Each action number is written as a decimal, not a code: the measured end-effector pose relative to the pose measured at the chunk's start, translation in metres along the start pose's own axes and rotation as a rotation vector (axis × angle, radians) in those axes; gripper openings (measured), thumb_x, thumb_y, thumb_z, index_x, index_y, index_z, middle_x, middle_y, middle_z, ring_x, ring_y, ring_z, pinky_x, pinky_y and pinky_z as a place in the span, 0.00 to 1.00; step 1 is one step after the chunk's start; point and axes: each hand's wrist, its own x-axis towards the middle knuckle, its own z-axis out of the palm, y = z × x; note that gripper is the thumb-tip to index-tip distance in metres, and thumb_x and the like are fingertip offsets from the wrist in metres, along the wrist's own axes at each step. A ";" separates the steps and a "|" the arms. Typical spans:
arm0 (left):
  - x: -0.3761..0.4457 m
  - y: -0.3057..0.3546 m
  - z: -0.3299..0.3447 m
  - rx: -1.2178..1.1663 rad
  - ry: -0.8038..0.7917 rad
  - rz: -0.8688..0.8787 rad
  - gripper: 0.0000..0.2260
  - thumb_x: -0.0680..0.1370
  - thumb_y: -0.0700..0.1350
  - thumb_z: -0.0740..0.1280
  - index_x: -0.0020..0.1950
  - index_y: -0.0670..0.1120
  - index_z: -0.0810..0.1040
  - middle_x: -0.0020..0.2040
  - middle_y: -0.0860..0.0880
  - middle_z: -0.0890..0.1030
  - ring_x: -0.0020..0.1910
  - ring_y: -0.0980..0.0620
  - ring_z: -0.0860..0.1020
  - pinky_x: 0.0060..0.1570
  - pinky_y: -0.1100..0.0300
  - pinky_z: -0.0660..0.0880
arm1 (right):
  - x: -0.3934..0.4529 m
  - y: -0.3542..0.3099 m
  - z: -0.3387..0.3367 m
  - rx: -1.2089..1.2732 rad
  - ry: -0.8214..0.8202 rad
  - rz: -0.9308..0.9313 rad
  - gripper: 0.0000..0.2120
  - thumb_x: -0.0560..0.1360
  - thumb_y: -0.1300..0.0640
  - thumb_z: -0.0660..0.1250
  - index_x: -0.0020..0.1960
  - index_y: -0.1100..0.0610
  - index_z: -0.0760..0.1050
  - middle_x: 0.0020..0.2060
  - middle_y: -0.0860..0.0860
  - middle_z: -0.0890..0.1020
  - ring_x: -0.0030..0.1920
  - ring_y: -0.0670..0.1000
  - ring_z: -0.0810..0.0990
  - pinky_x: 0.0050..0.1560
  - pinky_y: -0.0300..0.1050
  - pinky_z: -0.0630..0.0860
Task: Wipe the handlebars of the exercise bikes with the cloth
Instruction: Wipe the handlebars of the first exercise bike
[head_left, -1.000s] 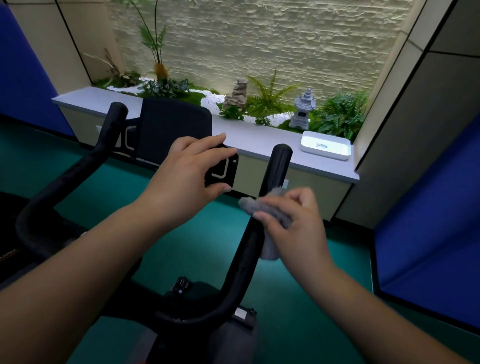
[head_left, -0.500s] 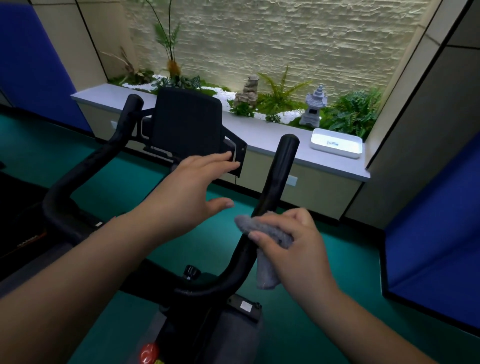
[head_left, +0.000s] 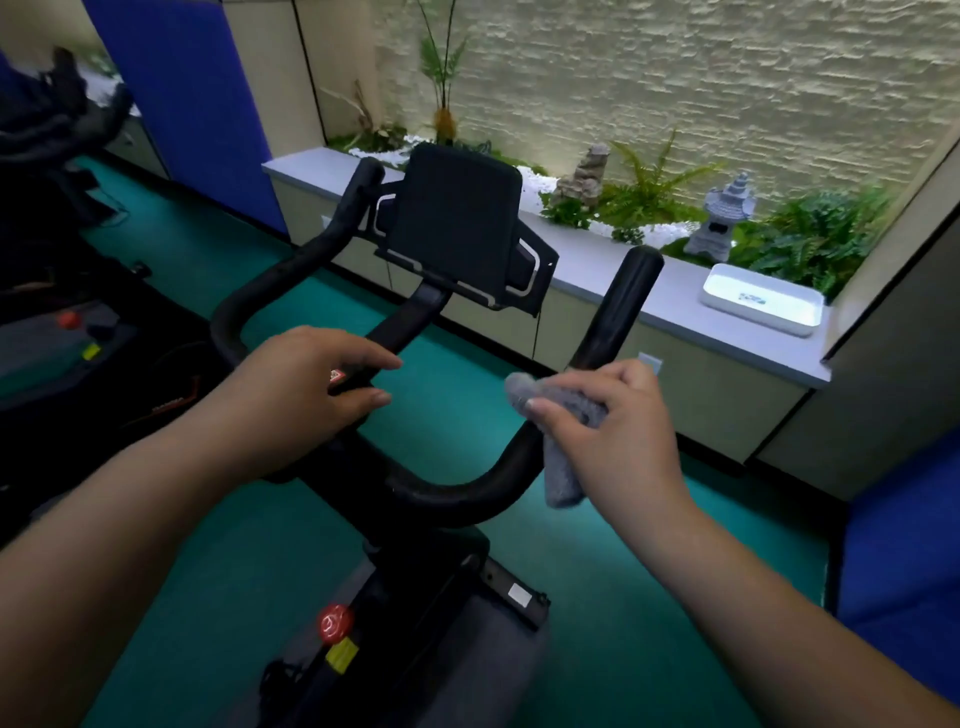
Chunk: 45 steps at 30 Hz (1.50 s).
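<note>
Right hand (head_left: 618, 441), right of frame centre: fingers are curling round a grey fuzzy cloth (head_left: 563, 431) and pressing it against the right arm of the black curved exercise-bike handlebar (head_left: 457, 493). One end of the cloth is sticking out past the fingertips toward frame centre; the other end is hanging below the hand, beside the bar's bend.

Left hand (head_left: 306, 389), left of centre: fingers are lying nearly straight over the bar's middle section by the stem, thumb underneath; not a closed grip. A small red-and-white label (head_left: 336, 375) is showing just at the fingers.

Outward: the black rectangular console screen (head_left: 460, 218) is standing above the stem, between the two upright bar ends. A red round knob (head_left: 335, 622) is sitting on the frame at lower centre. A second dark exercise bike (head_left: 57, 135) is standing at upper left. A white shallow tray (head_left: 761, 299) is resting on the grey ledge (head_left: 675, 306) at right, near a small grey stone lantern figure (head_left: 724, 218) among green ferns (head_left: 810, 239). Teal floor (head_left: 623, 623) is lying beneath.
</note>
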 end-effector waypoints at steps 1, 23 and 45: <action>-0.003 -0.001 -0.001 0.007 0.008 -0.003 0.14 0.71 0.47 0.74 0.56 0.56 0.81 0.49 0.57 0.79 0.52 0.56 0.75 0.51 0.63 0.67 | 0.005 0.000 -0.003 -0.004 0.012 0.020 0.05 0.69 0.50 0.74 0.45 0.45 0.81 0.47 0.47 0.69 0.48 0.37 0.71 0.51 0.29 0.68; -0.002 -0.089 -0.025 0.020 -0.019 0.125 0.15 0.77 0.39 0.65 0.60 0.53 0.79 0.56 0.54 0.79 0.61 0.51 0.69 0.59 0.59 0.64 | -0.043 -0.038 0.030 -0.097 0.125 0.111 0.05 0.68 0.48 0.74 0.43 0.42 0.80 0.44 0.43 0.70 0.46 0.35 0.72 0.41 0.20 0.66; 0.006 -0.108 -0.004 0.033 -0.031 0.290 0.12 0.77 0.48 0.66 0.59 0.56 0.80 0.59 0.57 0.79 0.60 0.49 0.70 0.62 0.54 0.65 | -0.084 -0.057 0.065 -0.480 0.230 0.001 0.12 0.70 0.41 0.69 0.51 0.44 0.82 0.41 0.43 0.70 0.41 0.44 0.73 0.39 0.41 0.73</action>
